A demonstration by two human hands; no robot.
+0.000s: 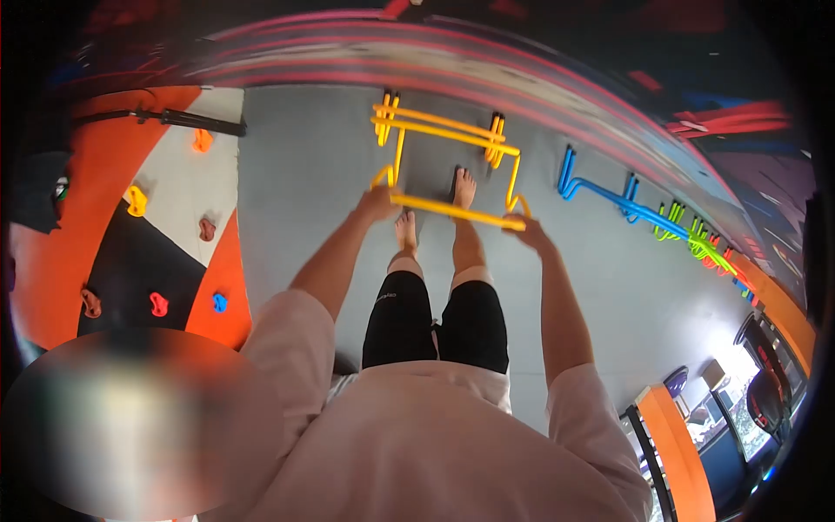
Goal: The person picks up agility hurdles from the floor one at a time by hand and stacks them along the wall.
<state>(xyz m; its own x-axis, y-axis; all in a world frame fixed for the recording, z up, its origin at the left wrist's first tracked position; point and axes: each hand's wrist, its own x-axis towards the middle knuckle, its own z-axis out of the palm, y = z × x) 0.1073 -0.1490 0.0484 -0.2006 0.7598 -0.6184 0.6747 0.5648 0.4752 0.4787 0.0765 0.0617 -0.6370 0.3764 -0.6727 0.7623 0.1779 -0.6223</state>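
A yellow hurdle [452,210] is held out in front of my legs, its bar running across between my two hands. My left hand [380,204] is closed round the bar's left end. At the other end, my right hand [529,233] grips it, the fingers partly hidden. Just beyond, more yellow hurdles [444,127] stand close together on the grey floor near the wall. Their legs partly overlap the held one in view, so I cannot tell whether they touch it. My bare feet are on the floor below, one ahead of the other.
To the right, a blue hurdle [600,197] stands by the wall, followed by green hurdles [696,239] and red ones. A climbing wall [165,200] with coloured holds rises at left. An orange-edged counter [678,452] is at lower right. A blurred patch covers the lower left.
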